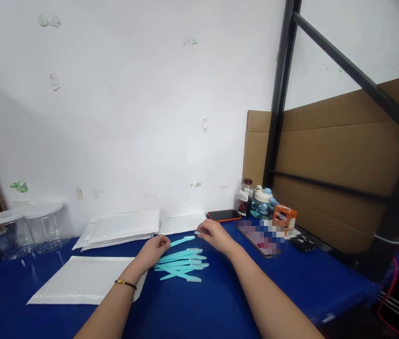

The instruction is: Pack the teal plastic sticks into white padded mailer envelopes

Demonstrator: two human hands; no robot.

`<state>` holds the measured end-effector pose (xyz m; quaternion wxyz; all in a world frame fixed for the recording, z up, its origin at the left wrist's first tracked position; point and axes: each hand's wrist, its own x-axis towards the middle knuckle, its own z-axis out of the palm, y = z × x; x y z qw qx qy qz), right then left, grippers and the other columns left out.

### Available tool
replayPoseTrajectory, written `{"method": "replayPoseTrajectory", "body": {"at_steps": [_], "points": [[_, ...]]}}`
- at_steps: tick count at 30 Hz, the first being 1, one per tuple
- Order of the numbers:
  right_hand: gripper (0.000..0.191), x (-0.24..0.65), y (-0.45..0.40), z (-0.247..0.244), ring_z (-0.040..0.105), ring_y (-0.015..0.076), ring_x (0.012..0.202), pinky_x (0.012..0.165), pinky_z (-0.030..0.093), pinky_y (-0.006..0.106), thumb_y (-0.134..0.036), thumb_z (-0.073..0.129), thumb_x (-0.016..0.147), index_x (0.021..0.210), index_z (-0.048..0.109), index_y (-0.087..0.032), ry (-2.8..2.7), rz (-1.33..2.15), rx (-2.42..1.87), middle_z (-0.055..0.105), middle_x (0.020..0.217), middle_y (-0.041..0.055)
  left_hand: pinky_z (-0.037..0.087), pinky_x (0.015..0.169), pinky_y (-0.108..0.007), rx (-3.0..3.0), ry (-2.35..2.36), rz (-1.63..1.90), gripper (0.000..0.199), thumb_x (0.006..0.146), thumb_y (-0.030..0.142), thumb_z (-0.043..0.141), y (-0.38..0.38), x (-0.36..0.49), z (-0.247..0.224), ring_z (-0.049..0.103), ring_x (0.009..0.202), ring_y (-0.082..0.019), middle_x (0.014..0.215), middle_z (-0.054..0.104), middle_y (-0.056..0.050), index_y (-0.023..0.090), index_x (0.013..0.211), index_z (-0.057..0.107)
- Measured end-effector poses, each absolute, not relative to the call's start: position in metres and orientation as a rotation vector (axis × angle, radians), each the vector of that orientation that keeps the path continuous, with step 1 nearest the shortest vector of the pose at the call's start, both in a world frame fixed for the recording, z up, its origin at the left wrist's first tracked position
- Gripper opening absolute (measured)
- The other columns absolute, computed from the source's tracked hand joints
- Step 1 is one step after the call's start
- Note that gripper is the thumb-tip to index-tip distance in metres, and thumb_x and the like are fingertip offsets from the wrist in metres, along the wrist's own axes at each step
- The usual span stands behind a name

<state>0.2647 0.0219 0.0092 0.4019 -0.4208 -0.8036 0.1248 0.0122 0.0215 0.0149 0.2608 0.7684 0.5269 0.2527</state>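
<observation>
My left hand (154, 251) is closed in a pinch on the handle end of a turquoise plastic razor (184, 240), whose blade end points right. My right hand (213, 233) pinches a small whitish piece (198, 232) just beyond the razor's tip, perhaps a cover. Below both hands, a loose pile of several turquoise razors (181, 263) lies on the blue table (192, 315), mostly with their wide ends to the right. A white padded envelope (82, 280) lies flat to the left, partly under my left forearm.
More white envelopes (121, 227) are stacked by the wall. Clear tubs (49, 228) stand at far left. At right are an orange-edged phone (224, 215), another phone (257, 239), a dark bottle (245, 200), a blue-lidded jug (263, 205), an orange box (284, 219) and a black item (303, 243).
</observation>
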Motion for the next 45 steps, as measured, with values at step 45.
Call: {"method": "replayPoseTrajectory", "body": {"at_steps": [45], "points": [[0.016,0.259,0.013,0.014,0.058,0.0142,0.073,0.067,0.045,0.026,-0.025,0.063,0.077,0.091,0.065,-0.019,-2.031,0.349,-1.038,0.060,0.087,0.0040,0.031,0.098,-0.047,2.551,1.395,0.091,0.090,0.048,0.052,0.070,-0.025,0.030,0.036,0.037,0.121,-0.035,0.129,0.045,-0.014,0.021,0.128,0.044]]}}
